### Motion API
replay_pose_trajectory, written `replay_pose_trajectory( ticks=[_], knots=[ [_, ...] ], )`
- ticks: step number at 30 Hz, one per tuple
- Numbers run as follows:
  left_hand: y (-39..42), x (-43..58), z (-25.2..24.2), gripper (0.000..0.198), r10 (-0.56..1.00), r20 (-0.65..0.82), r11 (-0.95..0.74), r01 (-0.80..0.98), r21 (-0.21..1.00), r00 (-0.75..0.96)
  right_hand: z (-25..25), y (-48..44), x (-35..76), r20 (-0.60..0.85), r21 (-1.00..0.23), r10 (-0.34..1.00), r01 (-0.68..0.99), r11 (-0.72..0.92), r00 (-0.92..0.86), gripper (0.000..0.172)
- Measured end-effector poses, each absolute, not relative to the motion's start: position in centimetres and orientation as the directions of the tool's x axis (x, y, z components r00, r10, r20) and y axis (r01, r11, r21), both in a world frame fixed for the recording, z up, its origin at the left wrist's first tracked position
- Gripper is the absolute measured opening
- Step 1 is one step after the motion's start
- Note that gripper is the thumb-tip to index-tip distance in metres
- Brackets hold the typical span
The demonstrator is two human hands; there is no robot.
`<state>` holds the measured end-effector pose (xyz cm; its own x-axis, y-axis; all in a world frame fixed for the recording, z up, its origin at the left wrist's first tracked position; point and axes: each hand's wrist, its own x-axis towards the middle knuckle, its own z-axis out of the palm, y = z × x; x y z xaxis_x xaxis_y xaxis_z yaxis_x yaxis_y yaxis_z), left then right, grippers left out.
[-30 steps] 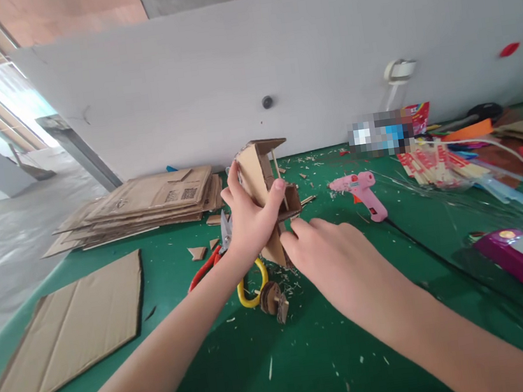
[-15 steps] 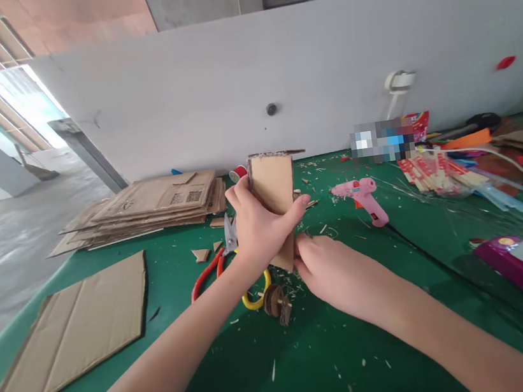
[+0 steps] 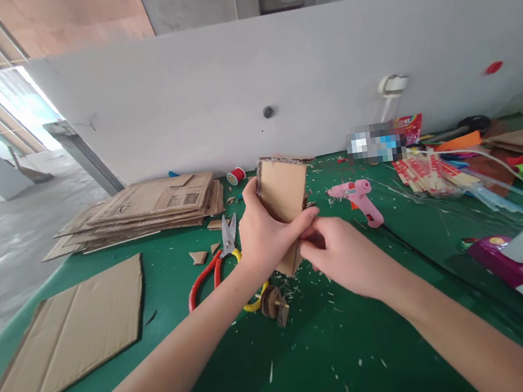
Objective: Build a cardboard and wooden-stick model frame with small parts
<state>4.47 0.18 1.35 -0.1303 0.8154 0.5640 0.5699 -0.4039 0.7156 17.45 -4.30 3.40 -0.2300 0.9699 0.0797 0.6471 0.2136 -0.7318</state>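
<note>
A small box-like piece of cardboard (image 3: 283, 188) is held up over the table, its pale flat face toward me and its cut edges ragged. My left hand (image 3: 264, 237) is wrapped round it, with the thumb across its front. At its lower right side is my right hand (image 3: 339, 250), fingers pinched together against the cardboard near the left thumb; what they grip is hidden. Below lie cardboard discs on a thin stick (image 3: 273, 305). Left of the hands lies a cutting tool with red handles (image 3: 202, 281), and beside it a yellow handle (image 3: 255, 303), partly covered by my left arm.
Flat cardboard sheets (image 3: 146, 201) are stacked at the back left, with a single sheet (image 3: 72, 336) nearer. A pink glue gun (image 3: 361, 199) with a black cord lies right. Farther right are wrapped sticks (image 3: 420, 175) and a purple device (image 3: 512, 272). Scraps litter the green table (image 3: 247, 378).
The cardboard piece has tilted and turned slightly to the right in my left hand. My right hand has risen a little, closer to the left thumb. The view has shifted slightly.
</note>
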Motion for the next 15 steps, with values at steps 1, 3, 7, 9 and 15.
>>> replay_pose_trajectory(
  ticks=[1, 3, 7, 9, 15],
  knots=[
    [0.1, 4.5, 1.3, 0.095, 0.817, 0.564, -0.407, 0.572, 0.712, -0.121, 3.6, -4.2, 17.5, 0.085, -0.723, 0.974, 0.659, 0.206, -0.211, 0.015],
    [0.1, 4.4, 1.3, 0.095, 0.815, 0.570, -0.420, 0.566, 0.709, -0.108, 3.8, -4.0, 17.8, 0.076, -0.697, 0.973, 0.686, 0.208, -0.217, 0.016],
    [1.0, 3.5, 1.6, 0.083, 0.818, 0.566, -0.461, 0.469, 0.753, -0.103, 3.7, -3.7, 19.2, 0.017, -0.655, 0.955, 0.718, 0.236, -0.297, 0.014],
    [2.1, 2.4, 1.9, 0.072, 0.825, 0.557, -0.488, 0.380, 0.786, -0.093, 3.8, -3.7, 20.3, -0.034, -0.625, 0.947, 0.746, 0.230, -0.321, 0.018],
    [4.5, -0.7, 2.7, 0.045, 0.924, 0.368, -0.370, -0.003, 0.929, 0.105, 4.1, -2.9, 22.3, 0.110, -0.614, 0.955, 0.736, 0.283, -0.276, 0.024]
  ],
)
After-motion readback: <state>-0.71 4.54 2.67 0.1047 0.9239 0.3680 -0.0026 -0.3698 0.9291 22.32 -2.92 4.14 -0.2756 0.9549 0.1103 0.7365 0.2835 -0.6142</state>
